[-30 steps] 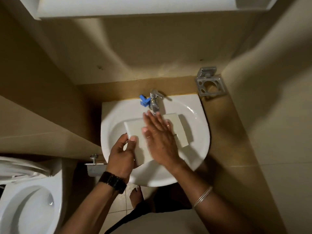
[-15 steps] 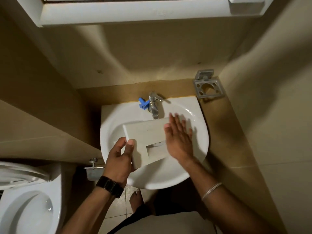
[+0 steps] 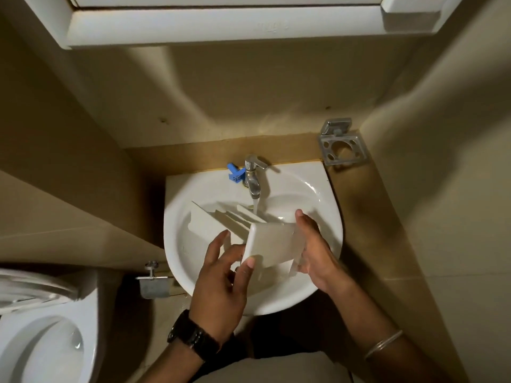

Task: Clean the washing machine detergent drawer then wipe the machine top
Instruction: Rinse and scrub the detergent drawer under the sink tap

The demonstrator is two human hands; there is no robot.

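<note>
Detergent drawer [image 3: 266, 241] was held over the sink [image 3: 326, 205], tilted w/ front panel toward the camera and compartments angled back under the running tap [image 3: 253, 178]. Water stream hit approx the rear compartments. Left hand [image 3: 221, 275] gripped the panel's lower-left corner, thumb on the face, fingers [image 3: 214, 244] curled behind. Right hand [image 3: 312, 244] wrapped the right edge, fingers mostly hidden behind the panel, so exact curl there can't be told.

Handling, my read: rigid moulded plastic, light, hollow. Wet + prob detergent residue = slippery; the smooth glossy front face is the worst place to hold. Better purchase on the side rails or compartment walls, one hand each side as it was. Thin dividers could crack if dropped into the ceramic basin. Small blue part [image 3: 235, 174] sat on the rim beside the tap. Drawer stage still underway; machine top not in view.
</note>
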